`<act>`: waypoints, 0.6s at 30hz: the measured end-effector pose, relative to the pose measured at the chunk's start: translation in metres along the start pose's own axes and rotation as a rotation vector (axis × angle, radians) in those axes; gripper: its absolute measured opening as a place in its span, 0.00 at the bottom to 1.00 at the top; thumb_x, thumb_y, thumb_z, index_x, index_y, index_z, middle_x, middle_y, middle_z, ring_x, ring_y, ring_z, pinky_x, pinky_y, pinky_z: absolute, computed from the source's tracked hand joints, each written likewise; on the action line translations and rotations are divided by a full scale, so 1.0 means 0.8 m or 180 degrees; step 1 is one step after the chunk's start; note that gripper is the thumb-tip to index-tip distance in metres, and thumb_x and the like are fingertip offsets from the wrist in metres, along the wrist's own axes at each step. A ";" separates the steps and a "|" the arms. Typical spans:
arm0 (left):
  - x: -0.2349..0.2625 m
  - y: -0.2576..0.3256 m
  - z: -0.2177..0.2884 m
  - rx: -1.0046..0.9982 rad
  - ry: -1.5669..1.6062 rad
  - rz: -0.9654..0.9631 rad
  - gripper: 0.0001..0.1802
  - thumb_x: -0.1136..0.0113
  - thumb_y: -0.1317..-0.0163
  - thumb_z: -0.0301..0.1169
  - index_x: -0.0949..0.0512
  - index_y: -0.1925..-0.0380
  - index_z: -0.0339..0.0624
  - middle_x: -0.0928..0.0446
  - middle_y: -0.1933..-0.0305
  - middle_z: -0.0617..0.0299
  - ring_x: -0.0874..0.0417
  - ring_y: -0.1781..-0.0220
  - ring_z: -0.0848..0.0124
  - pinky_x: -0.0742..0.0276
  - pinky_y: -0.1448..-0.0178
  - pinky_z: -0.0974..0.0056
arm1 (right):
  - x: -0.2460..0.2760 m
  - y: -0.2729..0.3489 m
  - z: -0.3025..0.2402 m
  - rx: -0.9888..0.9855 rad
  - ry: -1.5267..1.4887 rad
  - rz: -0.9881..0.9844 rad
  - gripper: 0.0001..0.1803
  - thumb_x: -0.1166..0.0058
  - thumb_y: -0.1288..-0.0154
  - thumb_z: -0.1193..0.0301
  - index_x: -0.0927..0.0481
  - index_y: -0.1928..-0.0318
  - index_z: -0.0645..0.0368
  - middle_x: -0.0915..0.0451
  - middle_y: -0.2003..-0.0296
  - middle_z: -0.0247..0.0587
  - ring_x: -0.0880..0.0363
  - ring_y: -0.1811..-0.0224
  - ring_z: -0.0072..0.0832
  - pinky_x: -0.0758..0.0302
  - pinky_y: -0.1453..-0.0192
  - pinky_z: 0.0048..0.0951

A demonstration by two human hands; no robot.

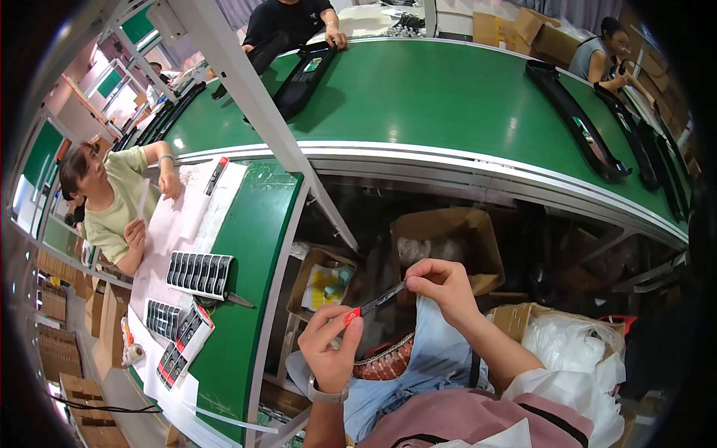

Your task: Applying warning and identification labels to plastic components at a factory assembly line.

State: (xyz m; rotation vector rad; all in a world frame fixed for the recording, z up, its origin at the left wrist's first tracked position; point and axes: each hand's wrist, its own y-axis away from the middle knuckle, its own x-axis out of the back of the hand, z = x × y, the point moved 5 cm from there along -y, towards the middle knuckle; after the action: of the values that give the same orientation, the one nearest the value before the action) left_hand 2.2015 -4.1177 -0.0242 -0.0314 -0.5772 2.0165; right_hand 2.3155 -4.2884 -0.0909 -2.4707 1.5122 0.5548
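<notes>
A narrow black strip with a red end [382, 300], which looks like a sticker label, is stretched between my hands above my lap. My left hand [330, 352] pinches its red end between thumb and fingers. The other end is pinched by my right hand [447, 291], higher and to the right. On the green side table to my left lie sheets of black labels [200, 274], some overlapping. More label sheets with red ends [185, 345] rest nearer to me. A pointed dark tool [240, 301] sticks out beside them.
Ahead runs a green conveyor belt [426, 97] with a metal edge, carrying long black curved panels [575, 123]. Cardboard boxes [478, 231] stand beneath it. White plastic bags [571, 343] fill a box at my right. Co-workers are at the far side, far right and left table, one holding a pale strip [143, 198].
</notes>
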 end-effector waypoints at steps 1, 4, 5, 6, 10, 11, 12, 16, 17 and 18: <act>0.001 0.001 -0.002 0.0008 0.0003 -0.0013 0.05 0.35 0.48 0.18 0.19 0.69 0.29 0.21 0.68 0.57 0.21 0.66 0.67 0.27 0.58 0.67 | -0.002 0.000 -0.005 0.0254 -0.0004 -0.0062 0.04 0.36 0.42 0.77 0.17 0.67 0.65 0.22 0.63 0.32 0.25 0.60 0.15 0.28 0.57 0.17; 0.003 0.002 -0.009 -0.0010 -0.0079 -0.0007 0.06 0.35 0.48 0.18 0.18 0.69 0.29 0.21 0.67 0.57 0.21 0.65 0.67 0.27 0.58 0.68 | 0.003 0.005 -0.019 0.0433 0.0360 0.0026 0.03 0.35 0.44 0.78 0.17 0.70 0.64 0.24 0.64 0.32 0.25 0.62 0.17 0.28 0.57 0.18; 0.000 0.002 -0.013 0.0081 -0.0153 -0.0011 0.06 0.35 0.48 0.18 0.18 0.68 0.30 0.20 0.67 0.57 0.21 0.65 0.67 0.27 0.57 0.67 | 0.012 0.005 -0.022 0.0453 0.0376 0.0092 0.03 0.35 0.44 0.78 0.17 0.70 0.64 0.24 0.64 0.32 0.25 0.62 0.17 0.28 0.57 0.18; -0.004 0.002 -0.016 0.0169 -0.0222 -0.0023 0.07 0.35 0.48 0.19 0.18 0.68 0.30 0.20 0.66 0.56 0.21 0.64 0.67 0.27 0.57 0.67 | 0.018 0.007 -0.031 0.0874 0.0863 -0.0065 0.04 0.35 0.46 0.78 0.18 0.71 0.64 0.26 0.65 0.31 0.26 0.63 0.18 0.29 0.58 0.19; -0.015 0.009 -0.019 -0.0293 -0.0844 -0.0411 0.12 0.37 0.48 0.19 0.18 0.62 0.32 0.20 0.65 0.56 0.21 0.64 0.68 0.27 0.56 0.66 | 0.042 0.011 -0.075 0.1450 0.1312 -0.0020 0.05 0.34 0.49 0.79 0.19 0.75 0.64 0.28 0.66 0.32 0.28 0.65 0.18 0.30 0.61 0.22; -0.008 0.011 -0.024 0.0013 -0.0907 -0.0128 0.15 0.37 0.48 0.20 0.19 0.58 0.32 0.21 0.65 0.56 0.21 0.64 0.68 0.27 0.55 0.65 | 0.065 0.008 -0.094 0.1372 0.1209 0.0406 0.06 0.35 0.48 0.79 0.20 0.76 0.64 0.27 0.67 0.32 0.29 0.65 0.18 0.31 0.62 0.22; 0.003 0.015 -0.033 0.0327 -0.0979 0.0161 0.18 0.38 0.48 0.20 0.20 0.54 0.32 0.21 0.65 0.56 0.21 0.65 0.67 0.27 0.55 0.64 | 0.096 0.006 -0.116 0.1637 0.1509 0.0855 0.06 0.38 0.45 0.79 0.21 0.77 0.63 0.27 0.67 0.31 0.28 0.66 0.18 0.30 0.61 0.22; 0.032 0.052 -0.094 0.1344 0.0146 0.0195 0.12 0.42 0.38 0.22 0.22 0.55 0.29 0.19 0.63 0.59 0.20 0.62 0.75 0.25 0.55 0.71 | 0.229 0.002 -0.245 0.2828 0.3854 0.2584 0.24 0.38 0.41 0.68 0.25 0.44 0.54 0.29 0.48 0.38 0.29 0.49 0.28 0.31 0.48 0.33; 0.030 0.060 -0.099 0.1319 0.0194 0.0166 0.12 0.42 0.38 0.22 0.22 0.55 0.29 0.19 0.63 0.59 0.20 0.62 0.75 0.25 0.55 0.71 | 0.270 0.003 -0.271 0.2802 0.4598 0.2946 0.32 0.38 0.41 0.68 0.33 0.37 0.49 0.31 0.46 0.39 0.30 0.47 0.33 0.32 0.45 0.39; 0.025 0.070 -0.109 0.1488 0.0293 0.0043 0.11 0.42 0.38 0.23 0.22 0.56 0.29 0.19 0.64 0.58 0.19 0.62 0.74 0.24 0.55 0.72 | 0.312 0.002 -0.282 0.2736 0.5331 0.3298 0.40 0.38 0.42 0.68 0.41 0.30 0.45 0.32 0.43 0.41 0.30 0.44 0.37 0.34 0.42 0.45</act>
State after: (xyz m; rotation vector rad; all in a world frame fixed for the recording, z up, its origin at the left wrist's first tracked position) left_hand 2.1675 -4.0892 -0.1201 0.1533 -0.0388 2.1051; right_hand 2.4646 -4.5720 0.0123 -0.9183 2.4290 -2.0721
